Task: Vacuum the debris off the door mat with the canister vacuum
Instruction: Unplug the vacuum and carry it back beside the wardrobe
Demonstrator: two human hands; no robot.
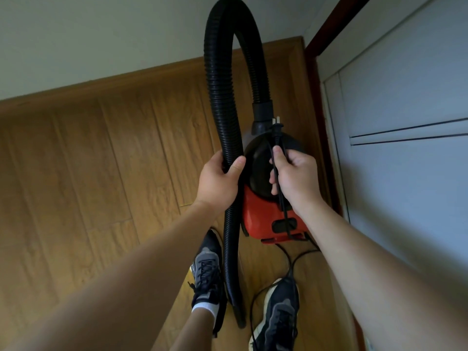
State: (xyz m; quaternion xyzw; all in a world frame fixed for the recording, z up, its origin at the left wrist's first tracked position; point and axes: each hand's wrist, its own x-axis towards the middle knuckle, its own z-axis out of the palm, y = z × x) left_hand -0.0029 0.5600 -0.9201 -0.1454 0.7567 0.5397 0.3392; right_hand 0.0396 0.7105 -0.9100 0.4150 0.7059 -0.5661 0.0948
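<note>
A red and black canister vacuum (263, 216) hangs in front of me above the wooden floor. Its black ribbed hose (217, 79) loops up from the canister's top and comes down on the left, its open end near my feet. My left hand (217, 181) grips the hose at mid-height. My right hand (295, 177) grips the black power cord (283, 206) together with the canister's handle, and the plug (276, 129) sticks up just above my fingers. No door mat is in view.
Wood-plank floor (101, 173) spreads left, meeting a white wall with a wooden skirting board at the top. White cabinet doors (405, 97) stand close on the right. Slack cord lies on the floor between my two dark sneakers (278, 317).
</note>
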